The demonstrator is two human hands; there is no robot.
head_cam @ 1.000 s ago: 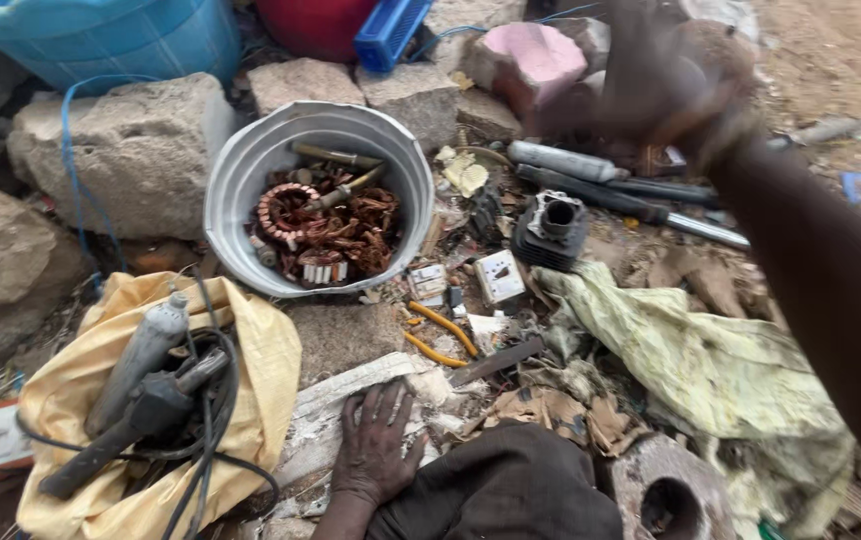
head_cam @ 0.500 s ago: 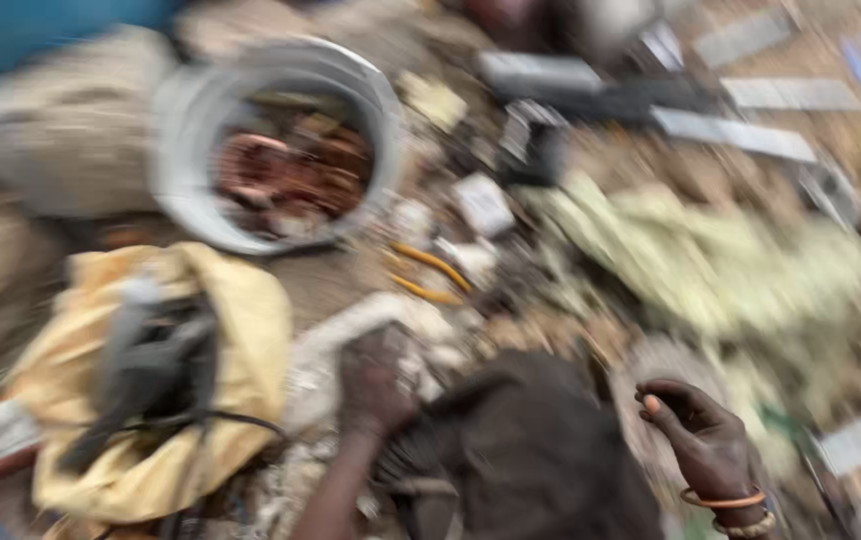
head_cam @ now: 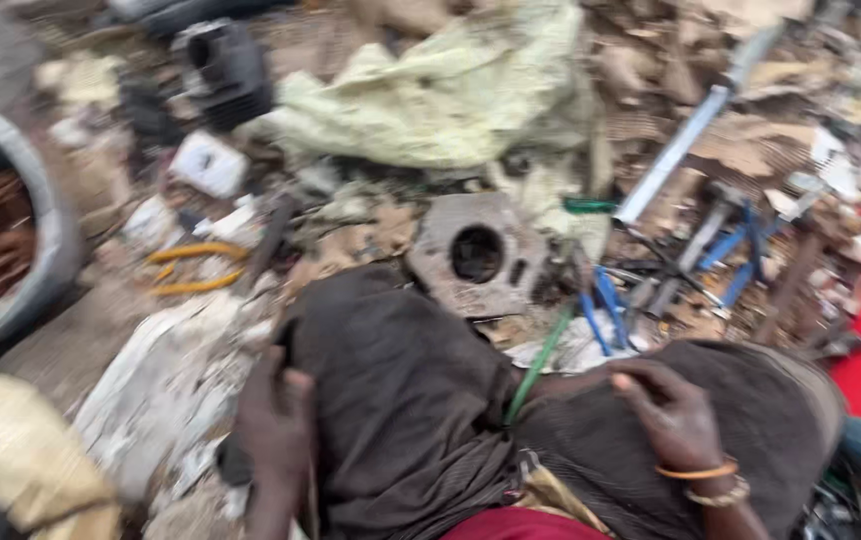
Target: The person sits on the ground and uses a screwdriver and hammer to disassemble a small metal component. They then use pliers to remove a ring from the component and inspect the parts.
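Both hands, left hand [head_cam: 272,425] and right hand [head_cam: 672,415], rest released on dark cloth [head_cam: 400,400] below pale crumpled bag [head_cam: 450,95]

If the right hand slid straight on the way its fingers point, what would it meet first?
The right hand rests on dark cloth over the knee, fingers pointing up-left. Going on, it would probably reach the green rod first, then the grey metal plate with a round hole. Blur makes depth uncertain.

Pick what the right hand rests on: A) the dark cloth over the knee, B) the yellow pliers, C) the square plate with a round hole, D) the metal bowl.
A: the right hand lies palm-down on the dark cloth over the knee, apart from the plate, pliers and bowl.
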